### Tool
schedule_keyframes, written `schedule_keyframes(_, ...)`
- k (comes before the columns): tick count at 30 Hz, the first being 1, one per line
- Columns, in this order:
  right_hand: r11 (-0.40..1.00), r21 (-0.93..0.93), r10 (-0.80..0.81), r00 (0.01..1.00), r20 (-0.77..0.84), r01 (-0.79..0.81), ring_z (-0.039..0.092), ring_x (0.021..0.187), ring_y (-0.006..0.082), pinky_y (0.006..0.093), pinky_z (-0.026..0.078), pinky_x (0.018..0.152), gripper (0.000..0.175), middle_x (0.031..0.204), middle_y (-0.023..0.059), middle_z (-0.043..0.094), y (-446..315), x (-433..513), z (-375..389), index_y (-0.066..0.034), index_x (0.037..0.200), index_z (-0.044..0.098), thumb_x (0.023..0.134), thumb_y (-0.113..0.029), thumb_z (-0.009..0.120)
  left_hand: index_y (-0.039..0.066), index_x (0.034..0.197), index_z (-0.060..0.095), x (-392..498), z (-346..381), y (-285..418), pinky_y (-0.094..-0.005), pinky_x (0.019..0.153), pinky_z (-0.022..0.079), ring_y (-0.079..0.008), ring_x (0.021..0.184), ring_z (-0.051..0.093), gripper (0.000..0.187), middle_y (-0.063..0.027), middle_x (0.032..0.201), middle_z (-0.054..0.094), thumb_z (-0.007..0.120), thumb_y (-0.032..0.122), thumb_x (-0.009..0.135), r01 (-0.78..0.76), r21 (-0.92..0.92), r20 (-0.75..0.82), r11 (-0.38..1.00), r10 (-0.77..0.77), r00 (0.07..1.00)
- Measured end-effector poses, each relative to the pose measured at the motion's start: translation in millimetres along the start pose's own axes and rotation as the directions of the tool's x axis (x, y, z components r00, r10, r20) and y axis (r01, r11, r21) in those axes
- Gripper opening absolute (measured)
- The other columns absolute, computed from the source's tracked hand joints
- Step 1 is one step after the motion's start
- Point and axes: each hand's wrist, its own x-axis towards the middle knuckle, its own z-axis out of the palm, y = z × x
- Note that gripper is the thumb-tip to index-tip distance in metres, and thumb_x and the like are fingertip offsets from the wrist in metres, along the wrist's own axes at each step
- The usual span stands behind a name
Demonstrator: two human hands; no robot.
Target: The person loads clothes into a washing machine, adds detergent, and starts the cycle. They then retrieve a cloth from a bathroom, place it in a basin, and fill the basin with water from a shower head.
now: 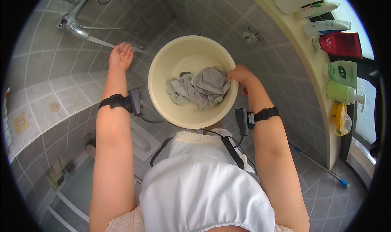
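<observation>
Water [100,42] runs from a chrome faucet [76,30] at the upper left and meets my left hand [121,56], held palm up with its fingers slightly curled and nothing in it. A cream plastic basin [162,109] is in front of me, right of that hand. My right hand [241,76] grips the basin's right rim. Inside lies a crumpled grey cloth [210,83], beside a paler grey-green cloth part [177,94]. Something small and dark [185,74] shows at the cloth's upper edge.
A cream ledge [305,58] at the right holds several tubes and bottles, among them a red tube [342,44]. A white squat toilet [143,140] is set in the floor at lower left. A pole [320,166] with blue ends lies at lower right. A small wall valve [250,36] sticks out.
</observation>
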Motion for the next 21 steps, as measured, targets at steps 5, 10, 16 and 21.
schedule_keyframes(5, 0.999, -0.036, -0.008, 0.999, 0.033, 0.009, 0.064, 0.064, 0.0267, 0.0355, 0.052, 0.053, 0.037, 0.078, 0.0194, 0.064, -1.0, 4.3, -5.3, 0.0083, 0.088, 0.063, 0.057, -0.011, 0.061, 0.009, 0.128, 0.041, 2.5, -0.6, -0.7, -0.0348, 0.094, 0.034, -0.0211, 0.122, 0.04, 0.04, -0.0095, 0.132, 0.044, 0.033, 0.028, 0.093, 0.008, 0.03, -0.016, 1.0, -0.008, 1.0)
schedule_keyframes(10, 0.997, -0.068, -0.047, 0.999, 0.02, 0.048, 0.064, 0.066, 0.0256, 0.0343, 0.052, 0.054, 0.035, 0.079, 0.0177, 0.064, 4.2, 16.7, -1.9, 0.0061, 0.088, 0.063, 0.059, -0.012, 0.061, 0.011, 0.125, 0.044, 3.3, -0.8, -0.5, -0.0358, 0.092, 0.036, -0.0208, 0.12, 0.042, 0.037, -0.0092, 0.13, 0.047, 0.033, 0.027, 0.094, -0.004, 0.002, -0.057, 1.0, 0.004, 0.998)
schedule_keyframes(16, 0.997, -0.062, -0.033, 0.999, 0.023, 0.034, 0.065, 0.07, 0.0265, 0.0344, 0.053, 0.056, 0.038, 0.084, 0.0185, 0.064, 8.9, 20.4, 0.3, 0.0068, 0.092, 0.062, 0.059, -0.013, 0.061, 0.008, 0.128, 0.04, 1.5, 1.5, 1.1, -0.0352, 0.093, 0.035, -0.0222, 0.12, 0.043, 0.039, -0.0098, 0.132, 0.044, 0.033, 0.022, 0.093, -0.035, -0.014, -0.029, 0.999, 0.035, 0.999)
schedule_keyframes(21, 0.999, -0.037, -0.016, 1.0, 0.016, 0.017, 0.065, 0.072, 0.0274, 0.0352, 0.053, 0.058, 0.04, 0.086, 0.0188, 0.064, 5.9, 11.7, -1.6, 0.0075, 0.094, 0.062, 0.058, -0.012, 0.061, 0.007, 0.129, 0.04, 4.0, 1.5, 3.9, -0.0361, 0.093, 0.035, -0.023, 0.119, 0.043, 0.039, -0.01, 0.132, 0.043, 0.034, 0.02, 0.093, -0.047, -0.036, 0.011, 0.998, 0.047, 0.999)
